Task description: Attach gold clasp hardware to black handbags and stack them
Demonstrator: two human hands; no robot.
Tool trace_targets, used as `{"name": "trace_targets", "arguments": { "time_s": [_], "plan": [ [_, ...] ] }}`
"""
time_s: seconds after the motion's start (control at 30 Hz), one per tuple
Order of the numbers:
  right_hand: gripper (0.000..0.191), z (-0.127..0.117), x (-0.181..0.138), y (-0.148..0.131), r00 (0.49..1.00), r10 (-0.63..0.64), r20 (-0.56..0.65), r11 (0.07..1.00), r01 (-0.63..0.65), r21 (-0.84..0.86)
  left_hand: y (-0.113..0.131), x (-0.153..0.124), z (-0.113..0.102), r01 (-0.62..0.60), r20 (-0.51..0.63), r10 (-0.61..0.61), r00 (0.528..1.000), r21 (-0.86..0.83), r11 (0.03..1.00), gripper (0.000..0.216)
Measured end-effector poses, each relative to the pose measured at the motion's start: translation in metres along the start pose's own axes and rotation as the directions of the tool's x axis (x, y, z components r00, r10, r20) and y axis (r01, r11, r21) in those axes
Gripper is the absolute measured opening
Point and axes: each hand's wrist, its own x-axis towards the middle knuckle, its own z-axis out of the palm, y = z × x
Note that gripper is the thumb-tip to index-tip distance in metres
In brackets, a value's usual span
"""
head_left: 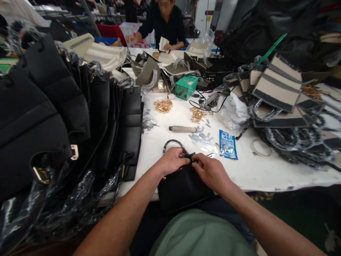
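Green box [186, 87] sat mid-table, small red detail on front. Blue packet [228, 144], white Chinese lettering, lay flat on the white tabletop [239, 175]; pale ring [262, 155] lay to its right. Crumpled clear plastic bag [233, 112] was behind the packet, near the right-hand pile of beige-and-dark panels [279, 83]. Green strip [273, 48] slanted up above that pile. Co-worker [174, 30] in dark top stood or sat across (couldn't tell), holding a cream piece [163, 44]. Red crate [113, 32] was at back left, clear bin [130, 27] just beside it.
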Motion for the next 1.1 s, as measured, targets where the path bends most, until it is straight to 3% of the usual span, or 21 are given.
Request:
{"name": "trace_targets", "arguments": {
  "time_s": [0.13, 0.37, 0.6, 0.73, 0.9, 1.0, 1.1],
  "plan": [
    [0.013, 0.007, -0.005, 0.004, 0.998, 0.034, -0.059, 0.998, -0.03, 0.058, 0.003, -0.002, 0.0, 0.017, -0.021, -0.017, 1.0, 0.017, 1.0, 0.021],
    [0.018, 0.003, 0.001, -0.003, 0.998, -0.068, -0.018, 0.99, 0.065, -0.127, 0.01, -0.005, 0.002, 0.004, -0.072, -0.001, 0.997, 0.042, 0.999, 0.01],
    [0.027, -0.006, -0.001, 0.011, 0.997, 0.002, 0.084, 0.954, -0.027, 0.297, 0.007, -0.005, -0.001, 0.004, -0.024, -0.003, 1.0, 0.017, 1.0, 0.019],
    [0.03, 0.002, 0.0, 0.018, 0.996, 0.086, 0.038, 0.952, -0.094, 0.29, 0.009, -0.005, -0.001, -0.008, -0.019, 0.009, 1.0, 0.038, 0.999, 0.02],
    [0.029, 0.006, 0.003, 0.018, 0.997, 0.062, 0.046, 0.93, -0.075, 0.36, 0.019, -0.007, 0.001, -0.033, -0.044, 0.04, 0.998, 0.143, 0.989, 0.019],
    [0.033, -0.007, 0.009, 0.018, 0.994, 0.041, 0.103, 0.864, -0.087, 0.496, 0.027, -0.006, 0.0, -0.049, -0.093, 0.072, 0.993, 0.236, 0.971, 0.02],
    [0.031, -0.028, 0.031, 0.021, 0.999, 0.035, -0.037, 0.904, -0.016, 0.427, 0.033, -0.002, -0.001, -0.058, -0.121, 0.104, 0.987, 0.338, 0.939, 0.018]
  ]
}}
